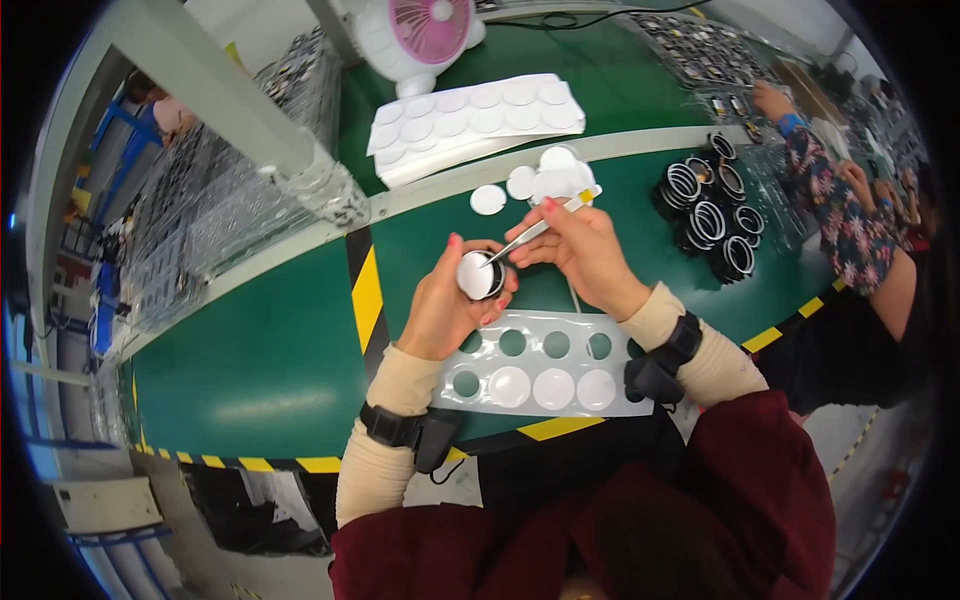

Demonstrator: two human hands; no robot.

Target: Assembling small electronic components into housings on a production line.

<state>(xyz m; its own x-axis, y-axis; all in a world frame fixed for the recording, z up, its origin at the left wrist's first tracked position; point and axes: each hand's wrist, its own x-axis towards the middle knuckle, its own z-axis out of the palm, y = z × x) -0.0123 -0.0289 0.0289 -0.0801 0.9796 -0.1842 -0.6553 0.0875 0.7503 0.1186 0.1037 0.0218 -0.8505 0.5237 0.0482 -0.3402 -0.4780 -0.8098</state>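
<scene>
My left hand (pixel 445 301) is closed around a small black round housing with a white disc (pixel 477 277) on its face. In my right hand (pixel 582 254) are metal tweezers (pixel 527 237), pinched between thumb and fingers, their tips at the white disc. Below both hands lies a translucent sheet (pixel 533 362) with rows of round places; several show green through, and three hold white round stickers (pixel 554 389). Loose white discs (pixel 489 200) lie on the green table beyond my hands, some piled together.
Several black ring-shaped housings (pixel 707 226) stand in a cluster to the right. Stacked white sticker sheets (pixel 478 125) and a pink and white fan (pixel 432 35) are at the back. A grey post (pixel 235 110) rises at left. A co-worker's sleeved arm (pixel 835 205) reaches in at far right.
</scene>
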